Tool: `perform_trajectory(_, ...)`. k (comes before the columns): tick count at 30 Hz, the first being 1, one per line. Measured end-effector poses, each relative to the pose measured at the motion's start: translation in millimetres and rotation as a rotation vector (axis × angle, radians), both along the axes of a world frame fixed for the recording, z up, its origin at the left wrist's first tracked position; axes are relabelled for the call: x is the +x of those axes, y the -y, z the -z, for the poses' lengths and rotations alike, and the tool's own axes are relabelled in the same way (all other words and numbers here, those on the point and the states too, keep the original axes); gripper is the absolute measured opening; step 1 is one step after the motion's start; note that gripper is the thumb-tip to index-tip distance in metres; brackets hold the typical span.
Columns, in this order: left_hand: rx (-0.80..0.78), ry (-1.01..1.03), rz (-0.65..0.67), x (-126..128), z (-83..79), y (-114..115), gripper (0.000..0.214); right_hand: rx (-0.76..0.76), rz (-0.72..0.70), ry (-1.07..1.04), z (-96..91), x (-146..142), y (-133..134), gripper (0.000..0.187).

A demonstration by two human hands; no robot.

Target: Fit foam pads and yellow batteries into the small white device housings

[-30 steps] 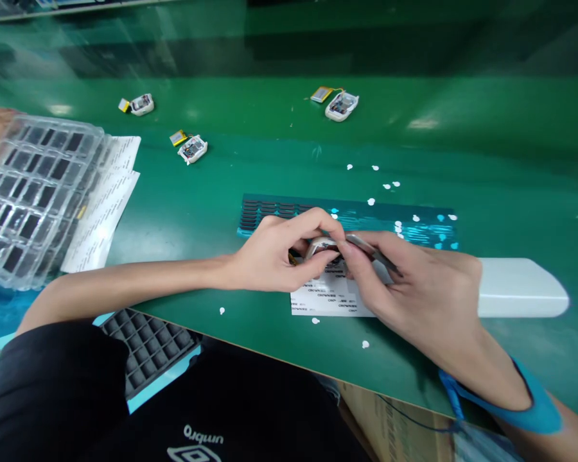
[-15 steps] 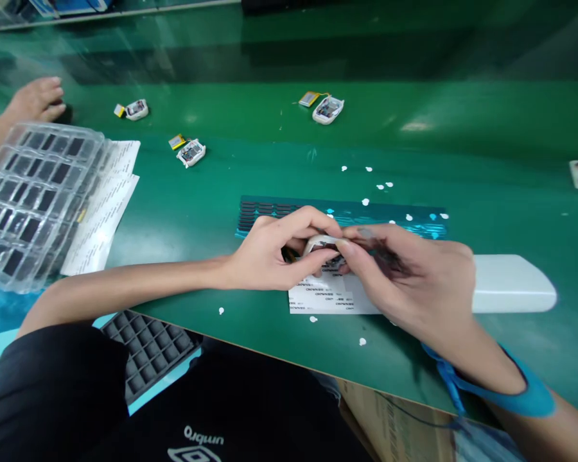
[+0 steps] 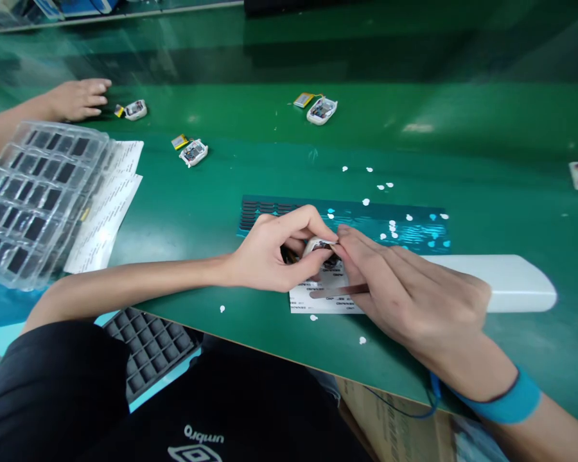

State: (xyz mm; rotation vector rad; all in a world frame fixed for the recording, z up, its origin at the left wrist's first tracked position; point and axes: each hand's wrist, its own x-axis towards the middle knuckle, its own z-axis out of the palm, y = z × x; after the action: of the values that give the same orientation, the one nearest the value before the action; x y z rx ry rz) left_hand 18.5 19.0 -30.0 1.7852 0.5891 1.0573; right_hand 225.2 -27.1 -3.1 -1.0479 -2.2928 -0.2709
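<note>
My left hand (image 3: 274,251) is closed around a small white device casing (image 3: 318,246) with a circuit board inside, held just above a white label sheet (image 3: 325,298) on the green table. My right hand (image 3: 409,289) pinches at the casing's right edge with thumb and forefinger. A slim metal tweezers (image 3: 340,291) lies tucked under that hand's fingers, its tip pointing left over the label sheet. A blue wrist strap (image 3: 510,398) circles my right wrist.
A dark teal strip sheet (image 3: 270,208) lies behind my hands. A white block (image 3: 515,282) sits right. Three open casings (image 3: 193,152) (image 3: 322,110) (image 3: 135,110) lie farther back. A clear blister tray (image 3: 33,192) rests on paper sheets (image 3: 108,205). Another person's hand (image 3: 77,98) is near the far-left casing.
My right hand turned down, so the tweezers now sits low under its fingers instead of raised at the casing. The other person's hand moved right, toward the far-left casing.
</note>
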Motion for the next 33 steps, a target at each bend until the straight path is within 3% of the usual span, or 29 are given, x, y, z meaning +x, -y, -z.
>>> perform_trajectory(3, -0.046, 0.043, 0.007, 0, 1.0, -1, 0.007, -0.146, -0.009, -0.153, 1.1, 2, -1, 0.03)
perform_trajectory(9, 0.032, 0.036, 0.021, 0, 2.2, 2, 0.009, -0.619, 0.102, -0.571, -6.4, -3, -1, 0.014)
perform_trajectory(16, 0.032, -0.031, 0.019, -2, 0.2, 3, 0.008, -1.032, 0.092, -0.782, -16.3, -3, -11, 0.027)
perform_trajectory(19, 0.056, -0.051, 0.02, -3, 1.3, 4, 0.01, -1.063, 0.092, -0.8, -17.4, -2, -12, 0.027)
perform_trajectory(25, 0.044, -0.08, 0.022, -4, 5.1, 4, 0.023, -0.976, 0.13, -0.817, -16.9, -8, -9, 0.028)
perform_trajectory(33, -0.052, 0.018, 0.06, -2, 1.3, 3, 0.016, -1.066, 0.087, -0.803, -17.0, -5, -14, 0.034)
